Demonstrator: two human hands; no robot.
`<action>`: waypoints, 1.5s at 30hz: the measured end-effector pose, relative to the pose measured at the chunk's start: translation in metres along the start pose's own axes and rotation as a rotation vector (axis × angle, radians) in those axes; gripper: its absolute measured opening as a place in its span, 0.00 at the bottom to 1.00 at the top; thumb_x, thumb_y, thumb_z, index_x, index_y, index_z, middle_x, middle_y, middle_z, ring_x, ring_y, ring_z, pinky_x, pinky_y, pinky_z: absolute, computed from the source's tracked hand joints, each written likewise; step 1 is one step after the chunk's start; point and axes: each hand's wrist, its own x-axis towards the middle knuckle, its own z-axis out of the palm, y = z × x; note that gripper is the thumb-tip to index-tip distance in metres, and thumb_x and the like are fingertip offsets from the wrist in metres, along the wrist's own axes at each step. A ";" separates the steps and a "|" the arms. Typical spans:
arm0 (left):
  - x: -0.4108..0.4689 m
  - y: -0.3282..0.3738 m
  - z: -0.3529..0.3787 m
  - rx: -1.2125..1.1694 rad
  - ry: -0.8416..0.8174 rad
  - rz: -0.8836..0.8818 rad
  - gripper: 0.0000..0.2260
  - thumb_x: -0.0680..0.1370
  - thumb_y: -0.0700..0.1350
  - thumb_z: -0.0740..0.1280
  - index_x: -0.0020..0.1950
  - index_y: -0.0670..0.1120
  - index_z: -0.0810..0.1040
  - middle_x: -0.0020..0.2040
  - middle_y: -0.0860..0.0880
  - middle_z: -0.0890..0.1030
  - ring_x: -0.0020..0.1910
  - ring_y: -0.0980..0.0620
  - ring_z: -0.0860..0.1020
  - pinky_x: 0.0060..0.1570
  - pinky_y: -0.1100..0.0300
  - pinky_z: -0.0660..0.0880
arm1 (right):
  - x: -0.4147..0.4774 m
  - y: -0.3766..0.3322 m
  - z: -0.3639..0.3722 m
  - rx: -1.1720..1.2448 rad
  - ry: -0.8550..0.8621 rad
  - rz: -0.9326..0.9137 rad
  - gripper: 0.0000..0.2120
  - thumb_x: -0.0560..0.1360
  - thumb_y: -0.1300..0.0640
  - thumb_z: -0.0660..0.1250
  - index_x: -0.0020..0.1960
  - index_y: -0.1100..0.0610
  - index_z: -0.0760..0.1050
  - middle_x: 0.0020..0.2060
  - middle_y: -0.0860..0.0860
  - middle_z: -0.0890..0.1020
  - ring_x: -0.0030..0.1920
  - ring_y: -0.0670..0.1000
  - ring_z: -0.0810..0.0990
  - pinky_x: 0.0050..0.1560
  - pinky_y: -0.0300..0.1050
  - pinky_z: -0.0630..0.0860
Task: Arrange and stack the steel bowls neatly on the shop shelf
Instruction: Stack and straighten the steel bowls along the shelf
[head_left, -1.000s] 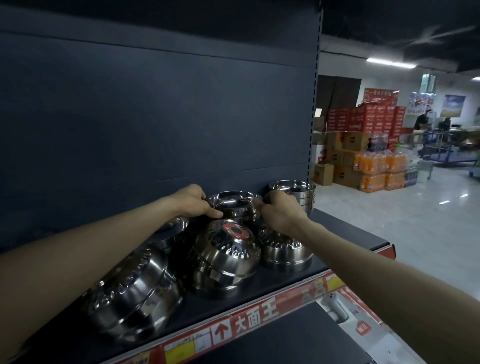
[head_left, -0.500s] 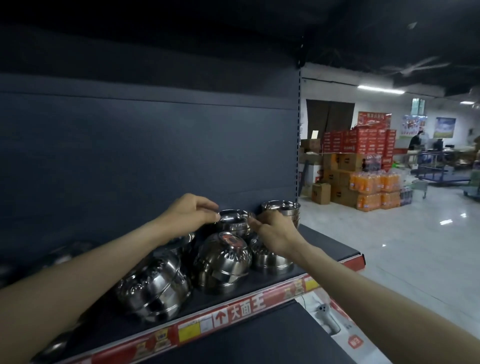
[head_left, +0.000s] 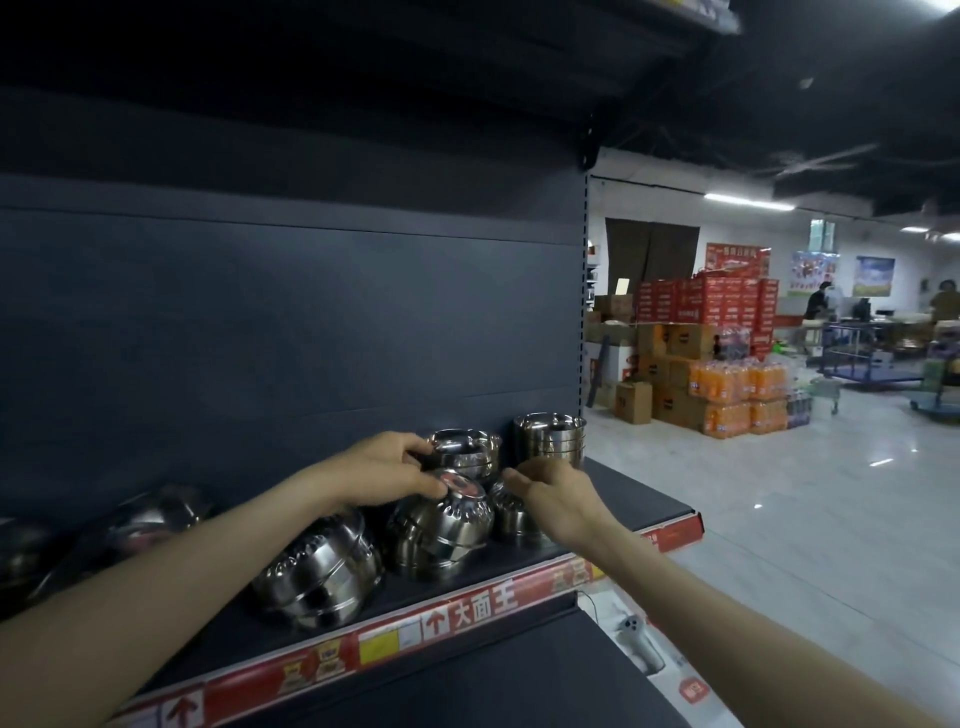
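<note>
step: seating rear bowl stack (head_left: 464, 450) at shelf (head_left: 641, 499) back | left hand (head_left: 382, 467) fingers curl on its rim | right hand (head_left: 558, 496) fingers beside it, hold unclear | next: likely righting tipped front bowls (head_left: 441, 525)

Left hand (head_left: 384, 467) grips the rear bowl stack (head_left: 467, 449), hiding its left side. Right hand (head_left: 558, 496) covers most of the near-right bowl stack (head_left: 511, 519) — fingertip contact w/ any bowl cannot be determined. Far-left bowls (head_left: 156, 514): dark, blurred, qty unreadable. Both forearms cut off at frame edges. Upper shelf (head_left: 722, 21) cropped at top. Price strip (head_left: 483, 610) — small print illegible. Far-right persons (head_left: 818, 301) too small to resolve.
</note>
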 end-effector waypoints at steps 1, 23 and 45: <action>0.001 0.000 0.002 0.113 -0.026 -0.009 0.32 0.76 0.54 0.79 0.78 0.52 0.73 0.66 0.52 0.80 0.68 0.50 0.79 0.70 0.57 0.73 | -0.001 0.003 0.005 0.010 -0.012 0.016 0.17 0.84 0.44 0.65 0.60 0.56 0.83 0.54 0.54 0.87 0.56 0.56 0.84 0.63 0.54 0.79; 0.043 -0.035 0.036 0.356 -0.049 -0.091 0.27 0.67 0.63 0.83 0.55 0.47 0.79 0.58 0.48 0.80 0.57 0.48 0.80 0.57 0.51 0.80 | 0.004 0.051 0.103 0.053 -0.033 0.089 0.36 0.60 0.27 0.68 0.60 0.48 0.79 0.57 0.48 0.85 0.61 0.55 0.81 0.64 0.58 0.79; 0.008 0.012 0.014 -0.046 0.203 0.181 0.25 0.62 0.60 0.86 0.57 0.55 0.88 0.47 0.60 0.89 0.51 0.61 0.87 0.59 0.56 0.82 | -0.013 0.026 0.012 0.128 0.177 -0.152 0.19 0.70 0.45 0.80 0.57 0.46 0.78 0.58 0.47 0.81 0.56 0.44 0.82 0.58 0.46 0.81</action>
